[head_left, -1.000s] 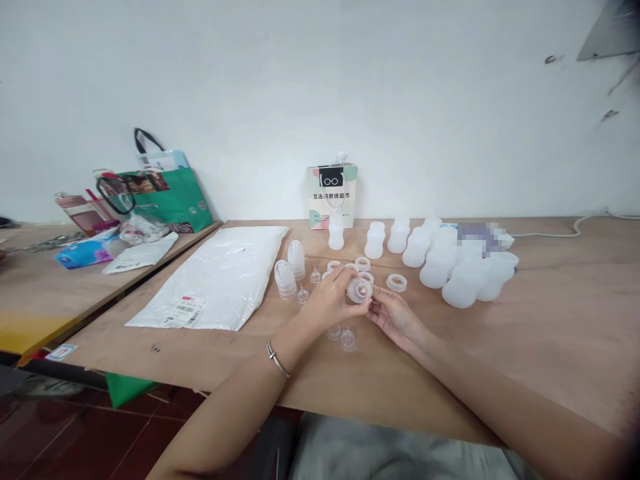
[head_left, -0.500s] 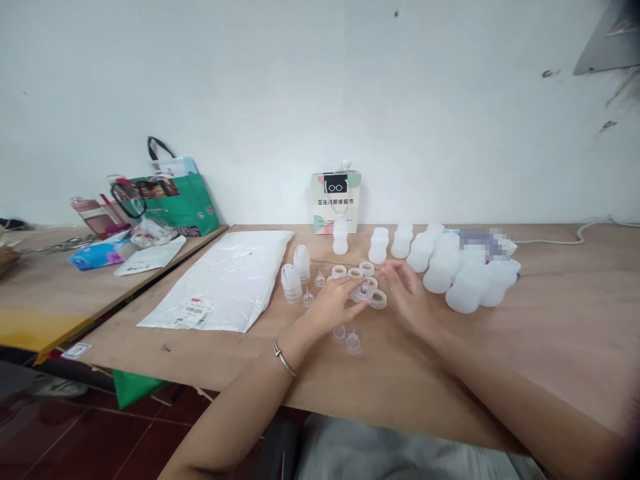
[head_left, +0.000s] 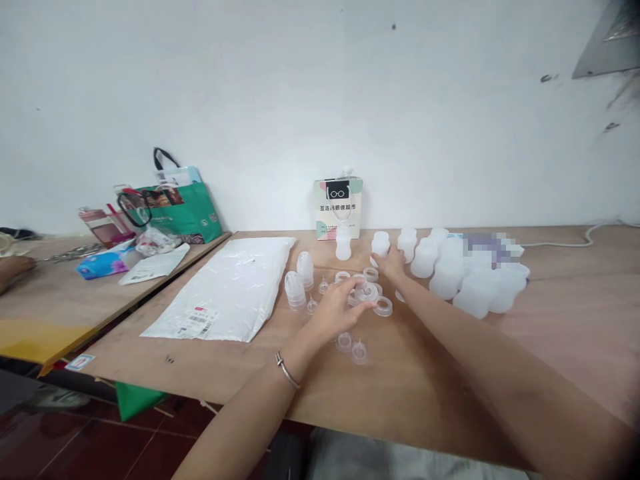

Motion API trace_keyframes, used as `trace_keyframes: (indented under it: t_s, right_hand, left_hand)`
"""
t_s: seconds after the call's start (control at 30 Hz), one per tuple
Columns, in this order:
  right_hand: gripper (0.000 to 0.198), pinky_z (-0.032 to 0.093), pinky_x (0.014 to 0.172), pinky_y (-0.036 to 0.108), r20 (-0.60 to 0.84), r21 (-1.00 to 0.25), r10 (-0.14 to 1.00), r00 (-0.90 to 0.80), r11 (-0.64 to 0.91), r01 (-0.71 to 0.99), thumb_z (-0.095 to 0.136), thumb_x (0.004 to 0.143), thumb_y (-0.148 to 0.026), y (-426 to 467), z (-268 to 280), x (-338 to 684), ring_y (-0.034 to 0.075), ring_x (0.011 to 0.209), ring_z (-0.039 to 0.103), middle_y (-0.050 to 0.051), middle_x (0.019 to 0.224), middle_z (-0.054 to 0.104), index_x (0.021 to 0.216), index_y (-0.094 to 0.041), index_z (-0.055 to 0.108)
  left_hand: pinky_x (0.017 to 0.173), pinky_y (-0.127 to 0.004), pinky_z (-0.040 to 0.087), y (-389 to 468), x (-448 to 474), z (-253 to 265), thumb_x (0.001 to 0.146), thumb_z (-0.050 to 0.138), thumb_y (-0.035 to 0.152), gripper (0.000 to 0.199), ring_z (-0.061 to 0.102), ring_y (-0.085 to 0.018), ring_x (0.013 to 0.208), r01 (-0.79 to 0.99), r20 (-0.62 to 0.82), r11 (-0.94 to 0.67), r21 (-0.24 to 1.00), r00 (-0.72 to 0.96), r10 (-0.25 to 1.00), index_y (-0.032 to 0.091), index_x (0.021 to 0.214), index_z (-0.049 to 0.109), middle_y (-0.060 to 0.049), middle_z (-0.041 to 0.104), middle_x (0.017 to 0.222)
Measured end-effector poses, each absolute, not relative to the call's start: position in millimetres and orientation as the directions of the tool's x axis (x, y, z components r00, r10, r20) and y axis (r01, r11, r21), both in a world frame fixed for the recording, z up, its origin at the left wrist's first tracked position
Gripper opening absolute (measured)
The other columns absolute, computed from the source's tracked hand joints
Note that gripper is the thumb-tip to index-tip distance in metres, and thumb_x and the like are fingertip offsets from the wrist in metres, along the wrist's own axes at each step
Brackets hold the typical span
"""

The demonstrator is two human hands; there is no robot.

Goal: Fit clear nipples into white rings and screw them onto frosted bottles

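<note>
My left hand (head_left: 343, 303) pinches a clear bottle collar (head_left: 367, 292), with what looks like a nipple set in it, between thumb and fingers. Farther back, my right hand (head_left: 391, 264) has its fingers round the lower part of a frosted white baby bottle (head_left: 381, 244), which stands upright. Several loose collar rings, one of them a ring (head_left: 383, 307), lie around my left hand, partly hidden by it. Closer to me, two clear nipples (head_left: 359, 351) rest on the table. Left of the rings are two clear caps (head_left: 295, 291) and small nipples (head_left: 323, 285).
Several frosted bottles (head_left: 471, 291) stand at the right, and one bottle (head_left: 343, 243) stands before a printed box (head_left: 323, 212). A white mailing bag (head_left: 225, 283) covers the table's left part. A green bag (head_left: 193, 210) and a tissue pack (head_left: 106, 260) sit on the neighbouring table.
My right hand has moved forward from beside the rings to the frosted bottle and closed round it. My left hand has lifted slightly, with the collar now plainly between its fingers.
</note>
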State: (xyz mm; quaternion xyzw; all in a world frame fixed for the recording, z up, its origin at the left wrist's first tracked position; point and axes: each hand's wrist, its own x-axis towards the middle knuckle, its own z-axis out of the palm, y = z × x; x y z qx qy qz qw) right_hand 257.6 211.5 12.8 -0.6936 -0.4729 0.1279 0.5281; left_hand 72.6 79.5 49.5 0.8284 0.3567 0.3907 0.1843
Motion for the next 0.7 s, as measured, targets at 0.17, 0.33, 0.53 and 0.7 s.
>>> trace_keyframes:
  t_s: [0.17,0.33,0.53,0.7]
  right_hand:
    - [0.049,0.040,0.089,0.037,0.521,-0.838,0.766,0.376,0.374,0.398,0.058,0.072,-0.043,166.4,13.9,247.0,0.021,0.103,0.052,0.009,0.112,0.055,0.112,-0.019,0.041]
    - [0.052,0.043,0.088,0.040,0.550,-0.790,0.807,0.216,0.418,0.449,0.063,0.068,-0.047,88.1,8.6,248.5,0.022,0.102,0.052,0.007,0.107,0.054,0.111,-0.022,0.051]
    - [0.049,0.046,0.084,0.040,0.505,-0.744,0.854,0.126,0.356,0.565,0.062,0.070,-0.047,42.3,8.9,250.6,0.023,0.100,0.053,0.005,0.106,0.051,0.115,-0.029,0.053]
    - [0.045,0.045,0.086,0.040,0.574,-0.675,0.817,0.054,0.435,0.597,0.060,0.074,-0.043,42.0,14.6,249.9,0.023,0.103,0.053,0.004,0.111,0.057,0.115,-0.029,0.051]
  left_hand:
    - [0.083,-0.030,0.043,82.9,74.2,50.3,0.075,0.061,0.035,0.031,0.055,-0.018,0.098,0.210,0.451,-0.525,0.825,0.315,0.835,0.020,0.101,0.055,-0.006,0.060,0.108]
    - [0.081,-0.030,0.043,89.3,77.0,49.6,0.075,0.059,0.039,0.032,0.057,-0.016,0.091,-0.110,0.362,-0.346,0.932,0.207,0.909,0.017,0.099,0.055,-0.006,0.062,0.098]
    - [0.082,-0.026,0.041,82.8,83.6,50.5,0.074,0.061,0.037,0.033,0.055,-0.014,0.091,-0.257,0.340,-0.282,0.924,0.222,0.914,0.018,0.100,0.057,-0.004,0.061,0.098]
    - [0.079,-0.025,0.041,78.4,86.6,51.6,0.072,0.063,0.035,0.031,0.054,-0.012,0.087,-0.256,0.321,-0.250,0.934,0.289,0.902,0.017,0.098,0.058,-0.003,0.061,0.095]
